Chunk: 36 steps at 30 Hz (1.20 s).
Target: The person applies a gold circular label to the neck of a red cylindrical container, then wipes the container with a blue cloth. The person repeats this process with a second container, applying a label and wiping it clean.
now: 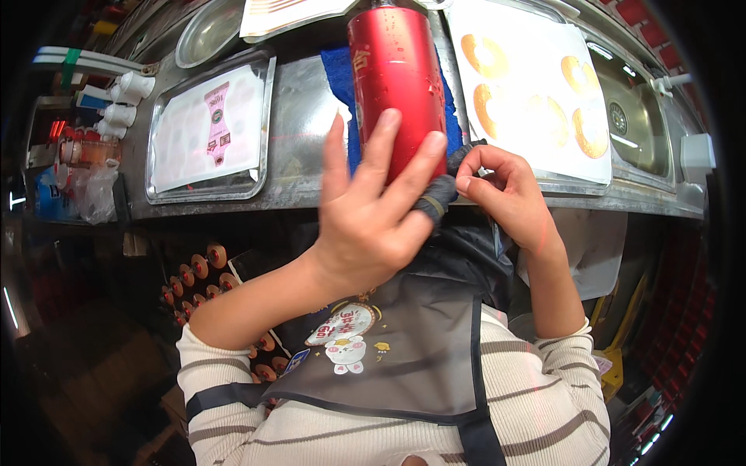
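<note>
A glossy red metal canister [399,78] stands out at the top middle, on a blue cloth [337,74]. In front of its lower end is my left hand [373,202], its fingers spread and slightly blurred; whether they touch the canister I cannot tell. Dark wrinkled material with an olive band [437,203] covers the end of the left thumb. Close by on the right, my right hand [503,190] has thumb and forefinger pinched together. More dark material [466,154] shows behind that forefinger; what the pinch holds is too small to make out.
A steel tray [270,101] at left bears a white sheet with a pink wrapper design [219,124]. At right lies a white sheet [505,147] with golden ring shapes. Beyond it is a sink [660,151]. White cups [120,115] stand far left; a steel bowl [183,50] sits behind.
</note>
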Each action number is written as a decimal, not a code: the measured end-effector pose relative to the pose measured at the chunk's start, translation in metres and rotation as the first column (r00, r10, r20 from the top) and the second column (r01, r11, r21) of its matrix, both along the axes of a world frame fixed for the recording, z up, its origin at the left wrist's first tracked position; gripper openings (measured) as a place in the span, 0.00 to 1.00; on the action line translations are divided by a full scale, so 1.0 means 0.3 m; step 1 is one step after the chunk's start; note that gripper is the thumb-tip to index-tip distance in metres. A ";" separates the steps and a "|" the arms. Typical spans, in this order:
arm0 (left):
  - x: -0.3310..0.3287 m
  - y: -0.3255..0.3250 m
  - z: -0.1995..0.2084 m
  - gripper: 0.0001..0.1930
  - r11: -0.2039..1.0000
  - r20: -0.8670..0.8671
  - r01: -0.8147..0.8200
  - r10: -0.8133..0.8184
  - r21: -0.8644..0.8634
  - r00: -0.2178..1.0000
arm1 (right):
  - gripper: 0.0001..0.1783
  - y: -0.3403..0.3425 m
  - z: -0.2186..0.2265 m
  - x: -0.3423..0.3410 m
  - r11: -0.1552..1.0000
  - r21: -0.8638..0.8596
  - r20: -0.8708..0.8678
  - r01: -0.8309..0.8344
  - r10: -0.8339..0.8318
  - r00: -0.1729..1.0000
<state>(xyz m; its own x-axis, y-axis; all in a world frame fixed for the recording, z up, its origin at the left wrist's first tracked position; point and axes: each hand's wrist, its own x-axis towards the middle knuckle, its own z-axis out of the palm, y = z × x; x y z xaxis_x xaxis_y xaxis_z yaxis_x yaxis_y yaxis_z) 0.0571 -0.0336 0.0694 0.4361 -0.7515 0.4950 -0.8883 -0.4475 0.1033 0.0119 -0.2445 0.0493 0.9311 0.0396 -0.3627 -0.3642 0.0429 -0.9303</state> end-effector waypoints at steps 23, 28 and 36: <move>-0.037 0.122 -0.106 0.15 0.972 -0.198 -0.111 0.069 -0.209 0.978 | 0.05 0.000 0.003 -0.008 1.000 0.021 0.029 -0.015 0.014 0.999; -0.011 0.076 -0.034 0.17 0.996 -0.043 -0.045 0.042 -0.072 0.998 | 0.05 0.001 -0.012 -0.006 1.000 0.019 0.024 -0.001 0.001 1.000; 0.026 -0.006 -0.063 0.18 0.982 -0.074 -0.092 0.081 -0.162 0.994 | 0.03 0.009 0.000 -0.014 0.999 0.054 0.028 0.007 -0.008 1.000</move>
<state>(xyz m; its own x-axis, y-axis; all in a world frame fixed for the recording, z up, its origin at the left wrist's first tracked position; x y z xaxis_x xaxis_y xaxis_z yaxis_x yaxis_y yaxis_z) 0.0649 -0.0354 0.0505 0.5324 -0.6197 0.5767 -0.8354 -0.4944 0.2400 0.0078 -0.2417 0.0492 0.9411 0.0511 -0.3343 -0.3378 0.0956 -0.9364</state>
